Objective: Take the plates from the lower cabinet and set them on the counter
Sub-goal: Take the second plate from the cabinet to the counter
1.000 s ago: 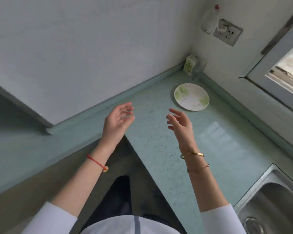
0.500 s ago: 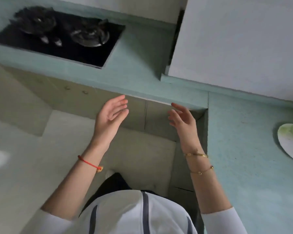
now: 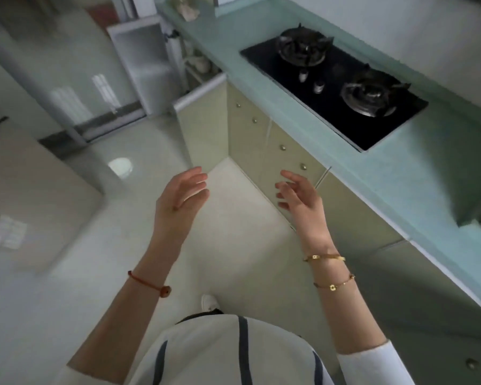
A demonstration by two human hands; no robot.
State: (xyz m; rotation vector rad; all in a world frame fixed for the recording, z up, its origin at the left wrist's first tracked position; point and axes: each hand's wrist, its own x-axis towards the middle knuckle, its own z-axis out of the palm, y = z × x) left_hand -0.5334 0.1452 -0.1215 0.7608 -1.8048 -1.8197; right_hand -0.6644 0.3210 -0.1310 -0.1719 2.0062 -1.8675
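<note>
Left hand (image 3: pixel 178 201) and right hand (image 3: pixel 300 201) both released, fingers loosely spread, palms facing each other, holding nothing, raised over pale tiled floor (image 3: pixel 233 232). Beige lower cabinet doors with round metal knobs (image 3: pixel 278 151) closed, just beyond right hand, under pale green speckled bench (image 3: pixel 372 173). Black glass two-burner gas hob (image 3: pixel 333 90) set in bench. Where the plates are: cannot tell.
</note>
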